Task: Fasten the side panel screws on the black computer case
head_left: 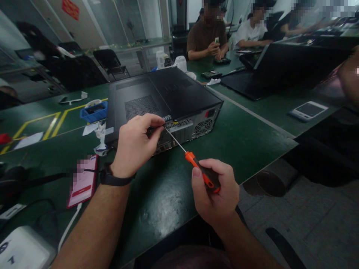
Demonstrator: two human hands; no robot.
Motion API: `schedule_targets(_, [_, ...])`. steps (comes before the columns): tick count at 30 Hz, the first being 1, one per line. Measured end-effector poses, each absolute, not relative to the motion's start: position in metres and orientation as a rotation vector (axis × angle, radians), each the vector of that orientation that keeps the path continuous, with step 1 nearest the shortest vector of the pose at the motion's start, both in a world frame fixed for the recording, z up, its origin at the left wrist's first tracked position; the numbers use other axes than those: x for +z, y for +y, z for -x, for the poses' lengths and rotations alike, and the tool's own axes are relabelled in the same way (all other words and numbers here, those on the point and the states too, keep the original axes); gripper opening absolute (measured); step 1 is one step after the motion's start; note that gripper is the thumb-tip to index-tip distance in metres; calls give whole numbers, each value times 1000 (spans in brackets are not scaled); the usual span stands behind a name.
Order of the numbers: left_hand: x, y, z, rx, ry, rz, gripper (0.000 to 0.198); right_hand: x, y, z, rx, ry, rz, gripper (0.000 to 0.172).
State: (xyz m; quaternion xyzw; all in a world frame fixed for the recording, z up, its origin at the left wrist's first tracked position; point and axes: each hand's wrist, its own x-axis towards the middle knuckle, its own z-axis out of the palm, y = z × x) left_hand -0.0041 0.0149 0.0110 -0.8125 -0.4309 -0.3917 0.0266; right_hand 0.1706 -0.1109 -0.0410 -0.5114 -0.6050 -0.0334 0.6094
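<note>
A black computer case [168, 93] lies on its side on the green table [238, 138], its rear panel turned toward me. My right hand [214, 190] grips an orange-and-black screwdriver [200, 172], whose shaft runs up to the top edge of the rear panel. My left hand [136, 144] rests against the case there, with thumb and fingers pinched together by the screwdriver tip. What the fingers pinch is too small to make out. A black band sits on my left wrist.
A pink phone [84, 181] with a white cable lies left of my left arm. A blue tray [94, 111] and paper scraps sit behind it. A laptop [269, 71] and a tablet [308, 111] lie at right. Other people sit at the far end.
</note>
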Motion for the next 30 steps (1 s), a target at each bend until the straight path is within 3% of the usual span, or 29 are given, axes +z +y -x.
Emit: schedule_targets(30, [10, 14, 4, -1179, -1364, 2505, 15, -45, -111, -169, -63, -1359, 1251, 16])
